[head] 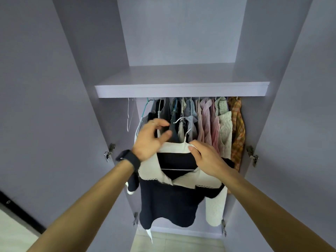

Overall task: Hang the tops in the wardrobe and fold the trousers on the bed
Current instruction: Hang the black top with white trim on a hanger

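A dark navy top (169,202) with a white collar hangs on a white hanger (174,147) in front of the open wardrobe. My right hand (207,159) grips the hanger's right shoulder and carries the top. The hanger's metal hook (181,119) points up toward the row of hung clothes (205,122), below the rail, which the shelf hides. My left hand (147,140), with a black watch on the wrist, is raised by the hanger's left shoulder. Its fingers are loosely spread in front of the dark garments and hold nothing. No trousers or bed are in view.
A lilac shelf (181,90) spans the wardrobe just above the clothes. An empty wire hanger (128,115) hangs at the far left. The open doors (45,106) stand on both sides, with metal hinges (109,152) on the frame. Pale floor (178,240) shows below.
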Tool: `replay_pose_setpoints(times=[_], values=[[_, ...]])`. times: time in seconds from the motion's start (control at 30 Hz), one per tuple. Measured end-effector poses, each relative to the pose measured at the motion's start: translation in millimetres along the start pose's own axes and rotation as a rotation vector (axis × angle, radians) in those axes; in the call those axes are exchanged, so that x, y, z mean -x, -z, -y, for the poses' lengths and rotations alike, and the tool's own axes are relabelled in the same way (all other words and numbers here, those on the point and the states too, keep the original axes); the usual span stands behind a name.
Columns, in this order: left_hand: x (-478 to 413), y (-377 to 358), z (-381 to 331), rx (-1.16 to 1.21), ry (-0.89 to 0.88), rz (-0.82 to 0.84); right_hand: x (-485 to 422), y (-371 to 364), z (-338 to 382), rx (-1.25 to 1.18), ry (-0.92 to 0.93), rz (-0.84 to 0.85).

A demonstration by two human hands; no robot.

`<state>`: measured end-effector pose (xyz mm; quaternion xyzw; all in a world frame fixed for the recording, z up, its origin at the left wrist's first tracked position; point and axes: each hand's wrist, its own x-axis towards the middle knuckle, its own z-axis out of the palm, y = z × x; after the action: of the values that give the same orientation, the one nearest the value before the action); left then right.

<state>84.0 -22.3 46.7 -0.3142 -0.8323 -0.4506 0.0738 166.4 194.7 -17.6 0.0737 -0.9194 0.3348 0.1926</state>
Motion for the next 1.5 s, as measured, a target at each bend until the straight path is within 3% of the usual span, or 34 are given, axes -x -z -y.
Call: replay_pose_setpoints(times=[0.03,0.13,0.27,0.37,0.5,0.6,0.67,0.97,1.1,1.27,1.37,1.5], values=[[1,11,11,-0.044,0.059,0.006,1,3,-3,0.0,0.014,-0.011],[21,25,45,-0.27,0.242,0.283,-3,11,-17,0.045,0.006,0.018],[52,6,72,-0.235,0.266,0.202,-9,18,-35,0.152,-0.007,-0.05],[61,-3,75,-0.376,0.287,0.272,-7,8,-36,0.151,0.006,-0.013],[43,-10,56,-0.464,0.172,0.105,-9,-11,-32,0.106,0.041,-0.008],[21,-25,33,-0.645,-0.012,0.182,-18,-22,-22,0.006,0.027,0.001],[13,-28,29,-0.716,-0.044,0.183,-25,-29,-11,-0.055,0.024,-0.011],[16,19,97,-0.407,0.158,0.114,-35,-19,2,-0.081,-0.196,0.405],[9,28,132,-0.268,0.161,0.102,-45,-55,32,0.097,-0.166,0.434],[-14,50,173,-0.227,0.185,0.205,-60,-106,66,0.052,-0.286,0.291],[-22,65,191,-0.406,0.157,0.304,-65,-141,81,0.051,-0.356,0.266],[-23,86,212,-0.935,0.153,0.383,-77,-186,93,-0.06,-0.506,0.222]])
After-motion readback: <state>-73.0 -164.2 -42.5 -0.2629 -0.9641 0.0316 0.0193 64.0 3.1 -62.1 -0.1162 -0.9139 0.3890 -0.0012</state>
